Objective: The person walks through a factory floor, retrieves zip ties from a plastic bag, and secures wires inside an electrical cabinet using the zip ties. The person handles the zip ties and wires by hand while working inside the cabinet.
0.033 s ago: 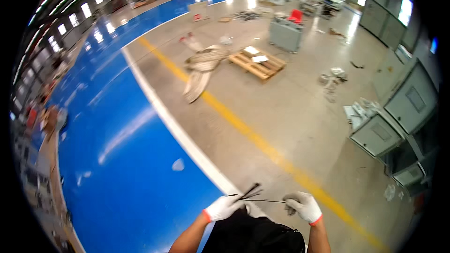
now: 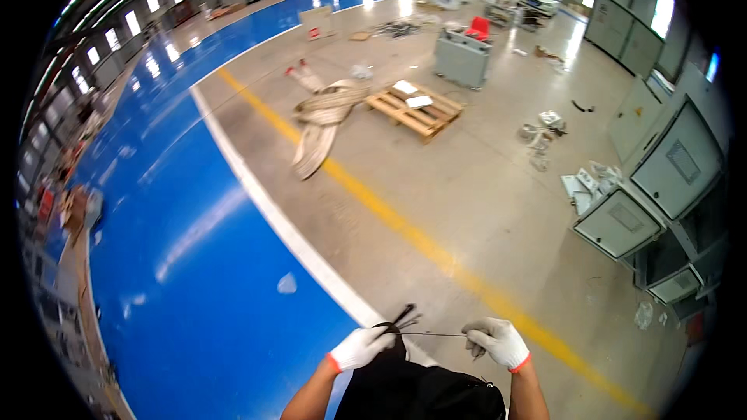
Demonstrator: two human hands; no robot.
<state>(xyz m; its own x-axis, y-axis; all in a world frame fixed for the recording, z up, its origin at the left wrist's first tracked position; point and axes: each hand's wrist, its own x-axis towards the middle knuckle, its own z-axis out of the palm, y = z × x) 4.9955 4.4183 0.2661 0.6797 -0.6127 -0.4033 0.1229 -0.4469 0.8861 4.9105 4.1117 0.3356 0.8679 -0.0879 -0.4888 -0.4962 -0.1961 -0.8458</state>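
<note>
A thin dark wire (image 2: 433, 334) is stretched taut between both white-gloved hands, near the bottom edge; it looks light, springy and slippery (best pinched near the ends). Left hand (image 2: 360, 348) closed on its dark bundled end (image 2: 401, 317), right hand (image 2: 496, 341) closed on the other, above the grey concrete floor (image 2: 498, 210).

Grey concrete floor (image 2: 498, 187) carries a wooden pallet (image 2: 415, 111) and coiled hose (image 2: 320, 120).

Glossy blue floor (image 2: 194, 280) reflects the lights; the grey concrete (image 2: 482, 179) looks matt. White knit cloth gloves (image 2: 502, 341) hold thin dark wire (image 2: 436, 334). The pallet (image 2: 416, 113) is bare wood.
</note>
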